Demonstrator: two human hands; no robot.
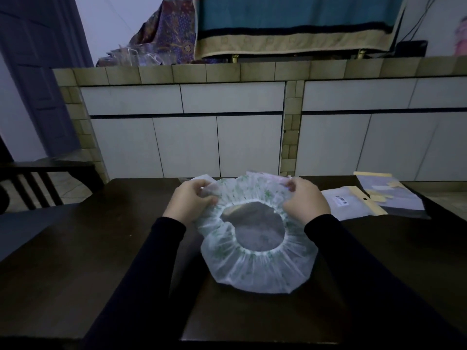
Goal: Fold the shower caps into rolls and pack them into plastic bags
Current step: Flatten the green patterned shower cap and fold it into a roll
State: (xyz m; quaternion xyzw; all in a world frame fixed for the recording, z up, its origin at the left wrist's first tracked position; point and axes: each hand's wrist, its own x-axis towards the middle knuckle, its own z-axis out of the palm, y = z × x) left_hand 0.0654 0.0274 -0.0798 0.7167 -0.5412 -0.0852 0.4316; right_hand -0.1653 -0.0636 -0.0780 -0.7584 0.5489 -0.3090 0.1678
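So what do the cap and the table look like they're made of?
The cap looks like thin translucent plastic film with a faint green print: the dark table shows through it, and it gathers in fine pleats round an elastic opening. The table looks like dark-stained wood with a low sheen, though it could be veneer.

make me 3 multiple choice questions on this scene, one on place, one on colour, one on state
1. Where do the plastic bags lie?
A. right of the shower cap
B. left of it
C. under it

2. What colour are the sleeves?
A. white
B. black
C. red

3. What state is the shower cap in?
A. rolled up tight
B. packed in a bag
C. spread out, opening facing up

Answers: 1 A, they rest on the table past the right hand. 2 B, both forearms are black. 3 C, the left hand and right hand grip its far edge, elastic ring showing.
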